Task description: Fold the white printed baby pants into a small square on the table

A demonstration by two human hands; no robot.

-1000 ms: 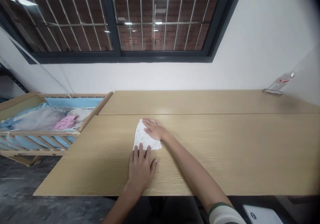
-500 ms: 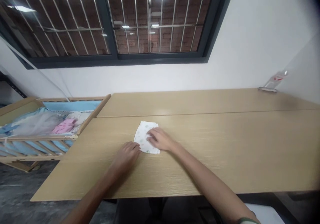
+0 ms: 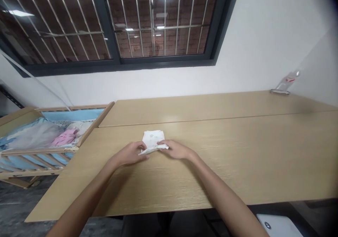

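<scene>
A small white cloth (image 3: pixel 153 137) with a faint print lies on the light wooden table (image 3: pixel 224 152), its near edge lifted and folded over. My left hand (image 3: pixel 133 152) pinches the near left corner of the cloth between thumb and fingers. At the near right corner, my right hand (image 3: pixel 175 149) grips the raised edge, fingertips closed on it. The far part of the cloth rests flat on the tabletop.
To the left stands a wooden crib (image 3: pixel 76 148) with blue lining, bedding and a pink cloth (image 3: pixel 64 137). A clear plastic item (image 3: pixel 285 83) sits in the back right corner. Below the table's front edge at right is a white device (image 3: pixel 280 225). A barred window is above.
Both hands have gone from resting on the flat cloth to gripping its near corners. The near edge is now raised and folded away from me. The view has shifted slightly.
</scene>
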